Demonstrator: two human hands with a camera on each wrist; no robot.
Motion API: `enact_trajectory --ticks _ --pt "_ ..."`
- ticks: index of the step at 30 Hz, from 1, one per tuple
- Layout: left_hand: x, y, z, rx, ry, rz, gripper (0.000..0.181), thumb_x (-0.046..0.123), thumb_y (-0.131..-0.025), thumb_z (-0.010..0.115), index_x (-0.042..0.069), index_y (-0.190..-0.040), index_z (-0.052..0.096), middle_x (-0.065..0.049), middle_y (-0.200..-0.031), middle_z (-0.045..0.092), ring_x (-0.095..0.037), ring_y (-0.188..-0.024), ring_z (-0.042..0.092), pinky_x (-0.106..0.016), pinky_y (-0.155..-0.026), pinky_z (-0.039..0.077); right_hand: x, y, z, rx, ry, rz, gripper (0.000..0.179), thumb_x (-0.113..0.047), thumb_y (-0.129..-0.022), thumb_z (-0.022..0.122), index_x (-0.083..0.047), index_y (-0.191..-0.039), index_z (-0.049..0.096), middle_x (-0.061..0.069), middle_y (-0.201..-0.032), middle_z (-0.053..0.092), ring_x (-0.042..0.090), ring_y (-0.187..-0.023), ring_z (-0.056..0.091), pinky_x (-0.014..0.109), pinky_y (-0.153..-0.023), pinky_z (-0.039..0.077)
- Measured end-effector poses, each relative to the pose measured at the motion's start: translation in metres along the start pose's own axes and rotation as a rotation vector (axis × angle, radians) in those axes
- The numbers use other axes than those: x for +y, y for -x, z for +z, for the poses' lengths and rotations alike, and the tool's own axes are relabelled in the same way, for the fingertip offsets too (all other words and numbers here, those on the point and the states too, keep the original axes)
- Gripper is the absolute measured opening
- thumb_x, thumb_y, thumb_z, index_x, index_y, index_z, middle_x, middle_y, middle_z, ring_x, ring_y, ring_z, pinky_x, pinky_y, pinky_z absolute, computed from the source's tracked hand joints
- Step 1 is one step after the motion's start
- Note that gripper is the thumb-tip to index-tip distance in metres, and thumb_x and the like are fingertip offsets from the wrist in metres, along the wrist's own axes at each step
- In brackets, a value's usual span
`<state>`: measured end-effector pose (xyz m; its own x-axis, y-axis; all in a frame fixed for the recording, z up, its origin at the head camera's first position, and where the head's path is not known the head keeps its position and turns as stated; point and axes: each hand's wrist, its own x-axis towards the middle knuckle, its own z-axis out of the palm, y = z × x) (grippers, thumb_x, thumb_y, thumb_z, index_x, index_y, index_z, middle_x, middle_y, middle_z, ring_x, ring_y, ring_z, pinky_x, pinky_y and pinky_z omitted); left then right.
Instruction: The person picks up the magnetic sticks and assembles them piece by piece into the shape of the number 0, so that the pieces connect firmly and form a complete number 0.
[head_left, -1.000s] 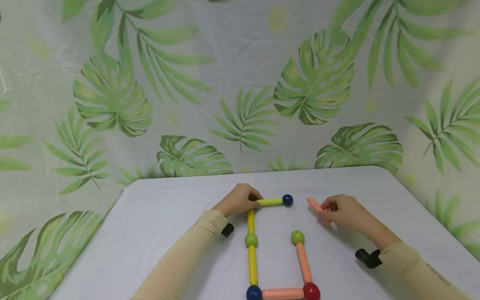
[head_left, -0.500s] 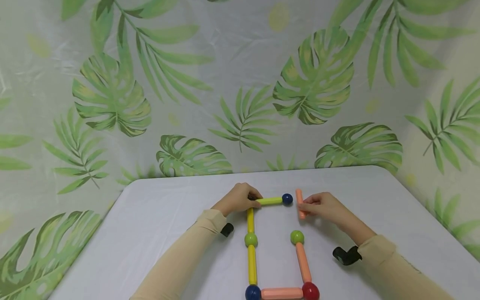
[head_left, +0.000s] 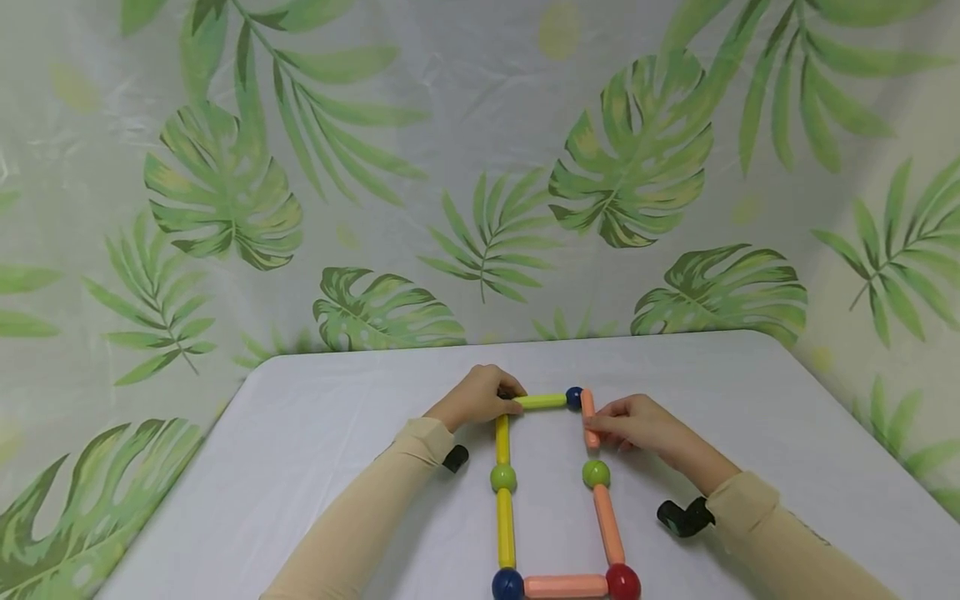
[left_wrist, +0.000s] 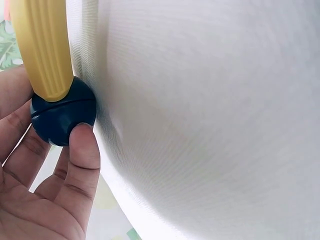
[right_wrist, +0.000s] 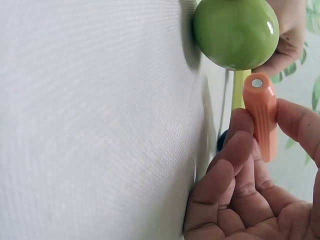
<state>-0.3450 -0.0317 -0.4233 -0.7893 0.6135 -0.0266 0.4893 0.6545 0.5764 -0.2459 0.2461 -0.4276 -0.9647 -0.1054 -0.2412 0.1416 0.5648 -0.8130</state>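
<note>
My left hand [head_left: 480, 396] pinches a dark blue ball [left_wrist: 65, 112] at the far left corner of a frame of magnetic rods and balls; the head view mostly hides that ball. A yellow rod [left_wrist: 45, 55] joins it. From this corner a yellow-green rod [head_left: 542, 402] runs right to another blue ball [head_left: 573, 398]. My right hand [head_left: 637, 425] pinches an orange magnetic rod [head_left: 590, 419] between thumb and fingers. Its far end is right at that second blue ball, and its near end points at a green ball [head_left: 596, 473]. A silver magnet shows in the rod's end.
Nearer me, the frame continues with another green ball [head_left: 503, 477], yellow rods [head_left: 506, 529], a blue ball [head_left: 508, 583], orange rods [head_left: 566, 587] and a red ball [head_left: 622, 581]. All lie on a white-covered table [head_left: 322, 433] before a leaf-patterned curtain [head_left: 487, 167].
My right hand has carried the orange rod leftward from the frame's right side, turning it nearly in line with the far blue ball and the green ball. The left hand stays put.
</note>
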Motion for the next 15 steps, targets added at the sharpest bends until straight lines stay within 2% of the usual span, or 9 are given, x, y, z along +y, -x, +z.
enact_trajectory --ticks 15 --pt "0.0008 0.0008 0.0005 -0.001 0.007 -0.010 0.019 0.017 -0.097 0.082 0.013 -0.116 0.084 -0.003 -0.114 0.082 -0.016 -0.105 0.073 -0.029 -0.088 0.059 0.0027 0.0027 0.0035 -0.051 0.024 -0.038 0.031 -0.033 -0.100 0.075 -0.002 -0.103 0.078 0.000 -0.082 0.068 0.016 -0.080 0.059 0.028 -0.069 0.050"
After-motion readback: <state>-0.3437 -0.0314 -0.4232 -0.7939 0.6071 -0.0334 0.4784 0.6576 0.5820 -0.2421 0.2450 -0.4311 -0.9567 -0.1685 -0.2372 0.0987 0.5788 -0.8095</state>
